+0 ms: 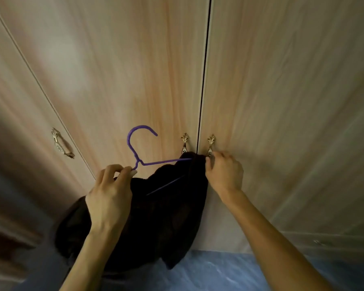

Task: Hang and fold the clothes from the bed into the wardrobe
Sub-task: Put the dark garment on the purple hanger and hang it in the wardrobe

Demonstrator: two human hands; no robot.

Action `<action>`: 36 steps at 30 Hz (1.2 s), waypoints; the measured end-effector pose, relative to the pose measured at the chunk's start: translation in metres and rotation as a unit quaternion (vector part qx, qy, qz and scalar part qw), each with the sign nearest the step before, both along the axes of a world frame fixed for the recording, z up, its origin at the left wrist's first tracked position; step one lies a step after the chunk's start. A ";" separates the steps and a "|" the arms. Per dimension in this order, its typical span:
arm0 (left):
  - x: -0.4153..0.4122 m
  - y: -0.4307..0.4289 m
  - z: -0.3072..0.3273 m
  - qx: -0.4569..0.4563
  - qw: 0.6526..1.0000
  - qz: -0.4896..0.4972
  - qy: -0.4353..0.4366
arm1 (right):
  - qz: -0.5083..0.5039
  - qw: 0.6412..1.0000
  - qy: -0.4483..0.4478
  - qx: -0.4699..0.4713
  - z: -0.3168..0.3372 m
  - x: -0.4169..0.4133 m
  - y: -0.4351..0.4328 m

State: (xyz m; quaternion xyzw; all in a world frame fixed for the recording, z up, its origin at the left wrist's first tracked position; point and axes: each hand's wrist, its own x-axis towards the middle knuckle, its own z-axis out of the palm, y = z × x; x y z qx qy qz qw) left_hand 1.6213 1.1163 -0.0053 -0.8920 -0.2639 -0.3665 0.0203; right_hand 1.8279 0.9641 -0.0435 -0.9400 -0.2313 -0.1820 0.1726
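The wardrobe (135, 70) fills almost all of my feed: pale wood-grain doors, three of them in sight, all closed, with a dark seam between the middle and right ones. Below them runs a strip of blue floor (229, 269), glossy and a little blurred. The bed is out of my view.

One dark garment (166, 217) hangs bunched in front of the middle door, its bottom reaching down towards the floor. It sits on a single purple hanger (164, 162), whose hook stands free above the fabric. One arm of the hanger runs into the cloth at the top right and its lower bar shows across the front.

My left hand (109, 194) has a narrow grip, pinching the hanger at the base of its neck. My right hand (224, 171) has its fingers curled round the lower end of the right door handle (210, 144), touching the garment's top corner.

I count three ornate brass handles: that one, the middle handle (184, 144) just across the seam, and the far-left handle (62, 143).
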 end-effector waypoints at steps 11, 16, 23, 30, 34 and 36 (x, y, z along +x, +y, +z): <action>0.015 0.032 -0.017 -0.013 0.999 -0.032 -0.010 | -0.089 0.992 0.029 0.089 -0.010 0.018 0.016; 0.013 0.035 -0.008 0.007 0.998 -0.055 0.005 | -0.102 0.990 0.047 0.083 -0.011 0.021 0.024; 0.007 0.034 -0.006 -0.028 0.996 -0.086 0.029 | -0.138 0.987 0.071 0.046 -0.006 0.011 0.027; -0.023 0.040 -0.004 -0.029 0.994 -0.096 0.035 | -0.153 0.984 0.084 0.035 -0.004 -0.030 0.003; -0.046 0.045 -0.005 -0.027 0.993 -0.104 0.039 | -0.151 0.983 0.086 0.054 -0.007 -0.066 -0.024; -0.053 0.043 -0.004 -0.020 0.993 -0.116 0.028 | -0.152 0.983 0.082 0.057 -0.007 -0.085 -0.040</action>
